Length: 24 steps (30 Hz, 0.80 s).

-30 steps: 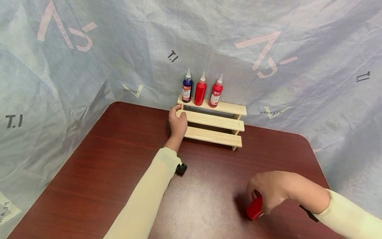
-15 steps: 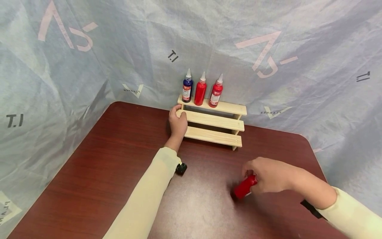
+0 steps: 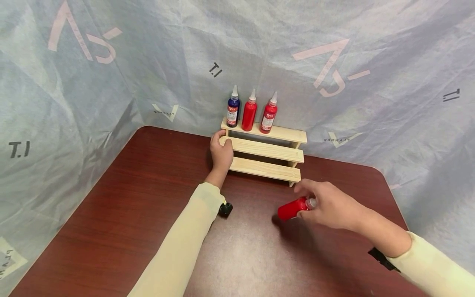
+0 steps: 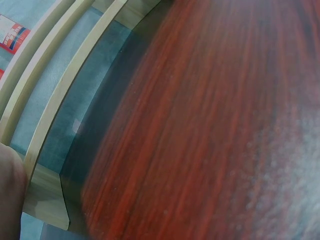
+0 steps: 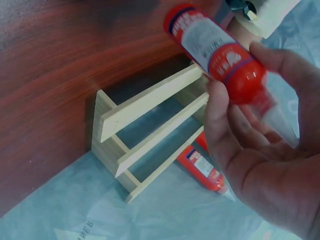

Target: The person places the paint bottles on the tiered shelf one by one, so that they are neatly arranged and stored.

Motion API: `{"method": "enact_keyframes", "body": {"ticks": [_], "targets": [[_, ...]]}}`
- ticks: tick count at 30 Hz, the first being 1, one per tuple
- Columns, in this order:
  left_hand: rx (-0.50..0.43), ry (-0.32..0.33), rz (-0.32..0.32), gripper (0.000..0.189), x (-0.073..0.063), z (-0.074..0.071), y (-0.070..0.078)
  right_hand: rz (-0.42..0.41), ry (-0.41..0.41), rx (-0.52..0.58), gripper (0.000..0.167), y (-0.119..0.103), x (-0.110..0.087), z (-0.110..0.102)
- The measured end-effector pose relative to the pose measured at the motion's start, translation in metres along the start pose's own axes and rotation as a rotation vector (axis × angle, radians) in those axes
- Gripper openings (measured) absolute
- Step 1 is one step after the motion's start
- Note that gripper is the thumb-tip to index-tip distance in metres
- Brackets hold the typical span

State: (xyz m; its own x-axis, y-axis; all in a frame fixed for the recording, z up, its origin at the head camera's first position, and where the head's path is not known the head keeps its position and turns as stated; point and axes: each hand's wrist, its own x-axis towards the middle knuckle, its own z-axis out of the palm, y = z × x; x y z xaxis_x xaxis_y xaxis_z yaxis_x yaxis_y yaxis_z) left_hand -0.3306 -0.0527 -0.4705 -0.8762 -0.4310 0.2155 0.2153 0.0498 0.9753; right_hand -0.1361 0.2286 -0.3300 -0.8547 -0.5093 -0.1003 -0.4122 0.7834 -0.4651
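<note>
My right hand (image 3: 330, 205) grips a red squeeze bottle (image 3: 292, 208) near its neck, tilted and held above the table. In the right wrist view this bottle (image 5: 215, 50) shows its white label and clear pointed cap, with fingers and thumb round its shoulder. My left hand (image 3: 222, 153) holds the left end of a three-tier wooden rack (image 3: 265, 167), thumb on the middle shelf. On the top shelf stand a dark blue bottle (image 3: 232, 111), a red bottle (image 3: 249, 115) and another red bottle (image 3: 269, 117), all upright with white pointed caps.
The rack's middle and lowest shelves carry no bottles. A dark red-brown table (image 3: 156, 173) lies under everything. Behind it hangs a grey printed cloth (image 3: 185, 62), close to the rack's back. A small black camera (image 3: 225, 209) sits at the left wrist.
My right hand has carried the red bottle forward and left, from the table's near right toward the rack, and the bottle has tipped closer to level. The left hand and the rack stay put.
</note>
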Motion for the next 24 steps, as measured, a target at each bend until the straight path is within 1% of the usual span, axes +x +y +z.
{"method": "enact_keyframes", "body": {"ticks": [4, 9, 13, 15, 19, 22, 24], "targets": [[0.002, 0.005, 0.004, 0.038, 0.0, 0.0, 0.0, 0.002, 0.115, 0.056, 0.05, 0.001, 0.004, 0.003], [-0.004, 0.005, 0.006, 0.038, 0.0, 0.0, 0.0, 0.031, 0.249, 0.123, 0.055, 0.003, 0.008, 0.004], [-0.006, -0.006, -0.002, 0.038, -0.001, 0.001, -0.001, 0.066, 0.329, 0.163, 0.056, 0.007, 0.01, 0.005], [-0.004, -0.007, -0.001, 0.038, -0.001, 0.001, -0.002, 0.084, 0.356, 0.214, 0.055, 0.009, 0.012, 0.005], [0.002, -0.003, -0.002, 0.038, -0.001, 0.002, -0.001, 0.116, 0.41, 0.378, 0.053, 0.015, 0.017, 0.002], [-0.001, -0.002, -0.008, 0.038, 0.0, 0.001, 0.0, 0.141, 0.448, 0.539, 0.054, 0.02, 0.022, -0.001], [0.001, -0.004, -0.013, 0.038, 0.0, 0.001, 0.0, 0.161, 0.46, 0.668, 0.05, 0.023, 0.025, -0.001]]}}
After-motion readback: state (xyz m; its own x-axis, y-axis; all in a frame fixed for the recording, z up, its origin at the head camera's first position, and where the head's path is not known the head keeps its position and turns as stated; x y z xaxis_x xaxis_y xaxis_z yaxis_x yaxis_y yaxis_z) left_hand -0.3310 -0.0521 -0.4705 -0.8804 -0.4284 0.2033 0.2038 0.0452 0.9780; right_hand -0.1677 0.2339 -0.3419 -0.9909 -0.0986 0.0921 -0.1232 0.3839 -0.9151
